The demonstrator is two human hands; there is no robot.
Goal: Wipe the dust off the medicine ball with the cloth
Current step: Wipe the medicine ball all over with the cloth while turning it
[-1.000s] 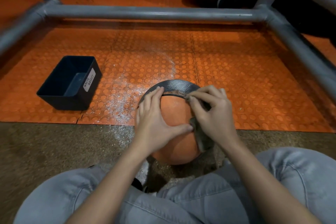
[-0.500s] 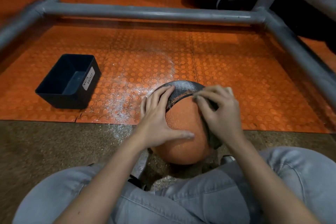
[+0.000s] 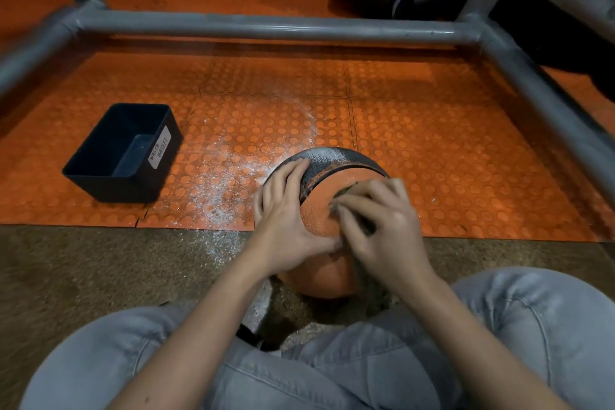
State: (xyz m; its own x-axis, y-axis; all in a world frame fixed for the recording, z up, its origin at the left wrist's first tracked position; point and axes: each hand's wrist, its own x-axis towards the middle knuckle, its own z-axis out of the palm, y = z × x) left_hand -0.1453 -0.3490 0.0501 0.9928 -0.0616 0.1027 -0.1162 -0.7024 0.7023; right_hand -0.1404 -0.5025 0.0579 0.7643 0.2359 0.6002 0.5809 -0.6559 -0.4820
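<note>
On medicine ball [image 3: 317, 215]: left hand [image 3: 286, 220], right hand [image 3: 382, 233] with cloth [image 3: 344, 190]

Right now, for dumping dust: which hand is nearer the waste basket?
Left. The left hand touches the medicine ball on the side toward the waste basket; the right hand, with the cloth, is farther.

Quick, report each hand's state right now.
Left hand: open, spread flat on the medicine ball.
Right hand: closed, pinching the cloth against it.

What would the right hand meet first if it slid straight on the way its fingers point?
Most likely the left hand: the right hand, pressing the cloth on the medicine ball, points leftward at it, with little orange surface between. Blur makes the gap uncertain.
</note>
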